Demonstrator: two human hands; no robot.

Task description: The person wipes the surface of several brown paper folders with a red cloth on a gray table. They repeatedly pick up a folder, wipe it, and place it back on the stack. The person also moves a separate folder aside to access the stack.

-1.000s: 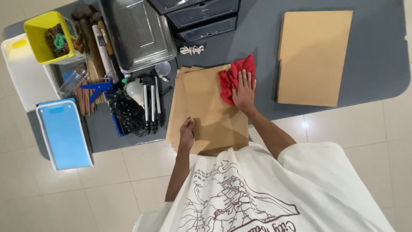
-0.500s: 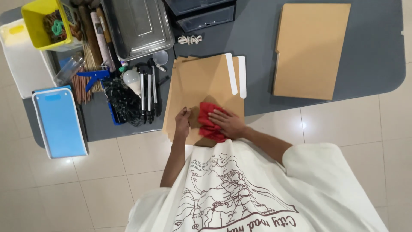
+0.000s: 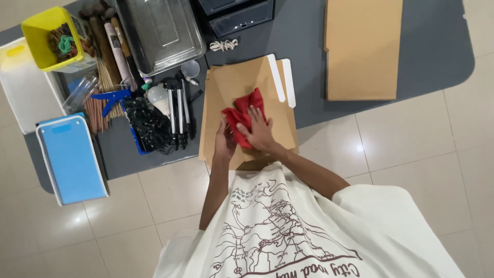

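Head | right hand [image 3: 260, 133] grip flat on red cloth [image 3: 241, 114] | folder stack [image 3: 246, 95] long axis runs away | left hand [image 3: 224, 144] grip unclear

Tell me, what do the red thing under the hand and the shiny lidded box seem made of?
The red cloth under the right hand looks like soft matte fabric: it bunches into folds. The lidded box looks like bare metal, probably steel: grey, glossy, with reflections.

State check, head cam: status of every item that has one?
Red cloth: crumpled, under right hand.
Left hand: resting on stack.
Brown folder stack: flat, overhanging grey table.
Second brown folder: closed, flat.
Steel tray: upside down.
Yellow bin: filled.
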